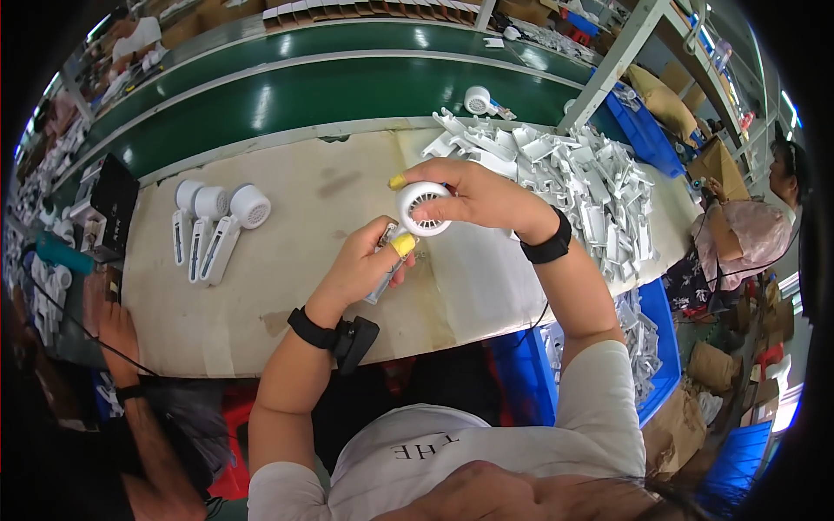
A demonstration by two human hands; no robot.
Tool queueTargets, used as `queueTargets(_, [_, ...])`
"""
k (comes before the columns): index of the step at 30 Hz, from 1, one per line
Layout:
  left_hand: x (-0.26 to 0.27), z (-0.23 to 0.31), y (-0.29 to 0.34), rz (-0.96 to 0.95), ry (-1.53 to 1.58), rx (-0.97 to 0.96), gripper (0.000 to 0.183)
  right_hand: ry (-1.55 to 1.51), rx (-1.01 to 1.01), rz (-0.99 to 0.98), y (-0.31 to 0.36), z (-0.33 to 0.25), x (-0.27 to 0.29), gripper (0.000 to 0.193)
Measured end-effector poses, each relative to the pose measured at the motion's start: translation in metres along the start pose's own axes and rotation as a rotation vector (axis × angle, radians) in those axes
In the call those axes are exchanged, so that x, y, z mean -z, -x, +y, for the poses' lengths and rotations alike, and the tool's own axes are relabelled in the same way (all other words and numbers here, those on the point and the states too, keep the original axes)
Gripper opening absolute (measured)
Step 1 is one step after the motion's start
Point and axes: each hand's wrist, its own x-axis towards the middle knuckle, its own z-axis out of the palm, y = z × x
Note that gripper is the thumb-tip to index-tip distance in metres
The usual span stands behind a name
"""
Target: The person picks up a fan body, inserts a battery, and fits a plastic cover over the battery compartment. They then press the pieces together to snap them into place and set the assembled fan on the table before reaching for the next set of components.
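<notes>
The person's white-shirted shoulders are filling the bottom of the view, with both forearms rising from there over the counter [287,286]. The left hand [365,265], wrist-strapped and wearing a yellow fingertip cover, is curling its grip closed around a slim greyish handle piece [382,282], pinching it between thumb and fingers. The right hand [482,198], wrist bent inward, is closing its grip on the rim of a round white fan head [424,208], held just above the left hand and over the middle of the counter. The fan head is looking like light, stiff moulded plastic, smooth and a little slippery, with thin grille ribs that could snap, so the solid outer ring is seeming the safest place to hold. A heap of white plastic parts [565,174] is lying to the right, and three assembled fans [213,221] to the left.
</notes>
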Motion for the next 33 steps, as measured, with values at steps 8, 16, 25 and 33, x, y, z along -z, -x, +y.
queueTargets(8, [-0.006,-0.004,-0.002,0.037,0.333,-0.111,0.021,-0.118,-0.057,0.321,0.031,0.019,0.006,0.039])
queueTargets(16, [0.003,0.005,-0.006,0.163,0.200,-0.183,0.027,0.800,-0.746,0.548,0.116,0.067,0.005,0.042])
queueTargets(25, [0.012,-0.011,-0.008,0.142,0.458,-0.161,0.032,0.718,-0.710,0.537,0.110,0.091,-0.022,0.054])
queueTargets(33, [0.004,-0.017,-0.011,0.245,0.558,-0.211,0.039,0.167,-0.227,0.658,0.091,0.032,-0.051,0.056])
